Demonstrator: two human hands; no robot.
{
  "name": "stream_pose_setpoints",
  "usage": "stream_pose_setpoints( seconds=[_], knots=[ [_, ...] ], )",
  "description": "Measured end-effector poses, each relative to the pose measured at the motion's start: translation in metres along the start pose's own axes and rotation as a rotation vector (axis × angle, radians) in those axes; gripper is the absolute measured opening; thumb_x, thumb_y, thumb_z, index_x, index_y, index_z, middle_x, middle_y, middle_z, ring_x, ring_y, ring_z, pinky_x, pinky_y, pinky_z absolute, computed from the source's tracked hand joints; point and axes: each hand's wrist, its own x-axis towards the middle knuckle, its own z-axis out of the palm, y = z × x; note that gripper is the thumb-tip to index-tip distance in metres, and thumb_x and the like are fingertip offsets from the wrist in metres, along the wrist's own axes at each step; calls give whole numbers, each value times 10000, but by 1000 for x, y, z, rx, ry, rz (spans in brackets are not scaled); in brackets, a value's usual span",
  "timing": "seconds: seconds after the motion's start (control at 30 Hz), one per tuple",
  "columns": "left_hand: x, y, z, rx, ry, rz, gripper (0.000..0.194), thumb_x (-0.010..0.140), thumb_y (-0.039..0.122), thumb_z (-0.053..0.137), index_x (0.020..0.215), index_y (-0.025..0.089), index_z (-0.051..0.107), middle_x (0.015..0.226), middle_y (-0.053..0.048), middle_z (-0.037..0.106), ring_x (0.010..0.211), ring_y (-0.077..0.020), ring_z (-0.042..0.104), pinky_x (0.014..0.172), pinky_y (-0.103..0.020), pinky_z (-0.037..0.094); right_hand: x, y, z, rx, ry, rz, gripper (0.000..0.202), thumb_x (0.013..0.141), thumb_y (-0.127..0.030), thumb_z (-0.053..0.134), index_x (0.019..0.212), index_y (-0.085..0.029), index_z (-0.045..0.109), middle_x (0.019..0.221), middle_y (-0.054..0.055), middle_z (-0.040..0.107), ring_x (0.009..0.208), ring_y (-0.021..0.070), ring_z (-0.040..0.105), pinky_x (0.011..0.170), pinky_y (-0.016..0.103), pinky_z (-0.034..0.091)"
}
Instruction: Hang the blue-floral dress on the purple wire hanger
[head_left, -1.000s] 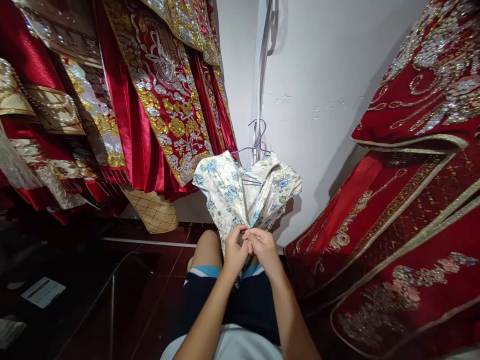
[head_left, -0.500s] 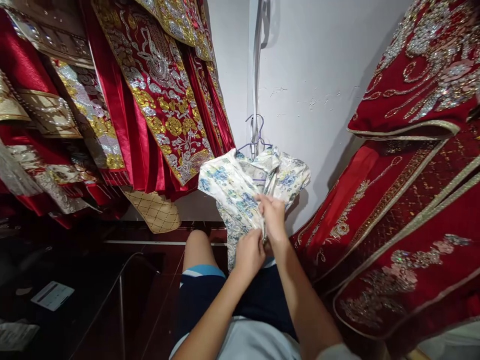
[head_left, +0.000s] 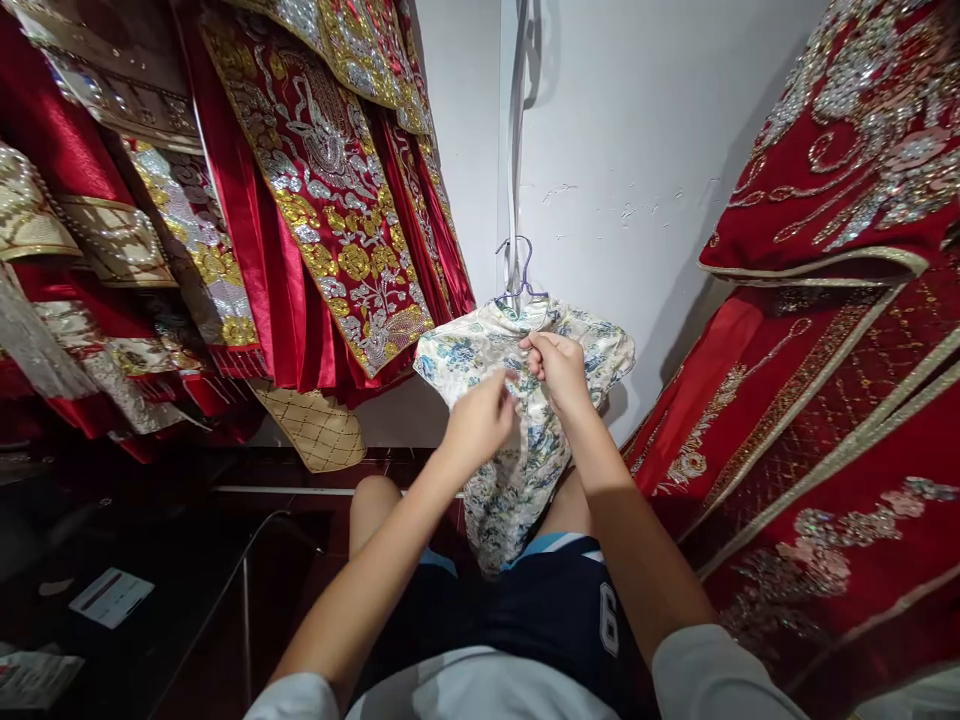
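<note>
A white short-sleeved dress (head_left: 517,480) with blue and green flowers hangs in front of me on a purple hanger (head_left: 526,270). Just below its collar, my right hand (head_left: 562,372) pinches the cloth at the front with thumb and forefinger. My left hand (head_left: 480,420) is curled in front of the dress's chest, lower and to the left. Its fingertips are slightly smeared and face away from me, so what they hold is hidden. The lower end of the dress drops between my knees.
A white strap (head_left: 519,130) runs down the wall to the hanger. Red embroidered gowns hang at left (head_left: 337,220) and right (head_left: 825,300). At lower left stands a dark surface with a metal-edged frame (head_left: 246,600) and a white card (head_left: 111,597).
The dress front, open at the neck before, now lies closed. Both hands have moved up from its lower front toward the collar and apart. My knees have spread.
</note>
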Motion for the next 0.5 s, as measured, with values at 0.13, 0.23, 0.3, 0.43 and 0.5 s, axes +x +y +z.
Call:
stream_pose_setpoints(
  seconds=[0.13,0.23,0.3,0.43,0.5],
  knots=[
    [63,12,-28,50,97,92,298,941,189,511,1213,184,633,944,-77,692,828,-219,639,777,-322,471,0,-6,-5,-25,-50,-80,243,843,-350,615,686,-167,638,430,-40,488,385,69,370,422,207,272],
    [86,18,-28,147,37,125,147,923,160,538,923,140,684,853,-79,670,790,-206,613,764,-318,451,7,-3,-3,-43,-50,-117,249,846,-352,603,672,-176,629,425,-53,468,383,68,354,437,215,280],
    [93,19,-28,168,79,132,159,929,142,524,843,134,658,816,-70,650,765,-191,590,759,-317,438,10,9,-1,-80,-23,-111,253,839,-344,593,645,-182,615,420,-57,454,391,75,358,445,222,280],
    [101,-5,-51,-66,385,2,128,948,144,531,862,140,625,869,-41,641,837,-160,564,858,-321,433,6,43,-4,-201,40,16,264,785,-304,588,548,-190,572,399,-51,441,405,90,372,453,232,265],
    [106,-34,-67,-360,563,-182,100,932,114,549,855,130,610,879,-18,623,874,-132,549,906,-302,433,0,54,-10,-182,46,72,265,761,-301,583,520,-193,554,395,-50,434,404,87,364,454,232,255]
  ],
)
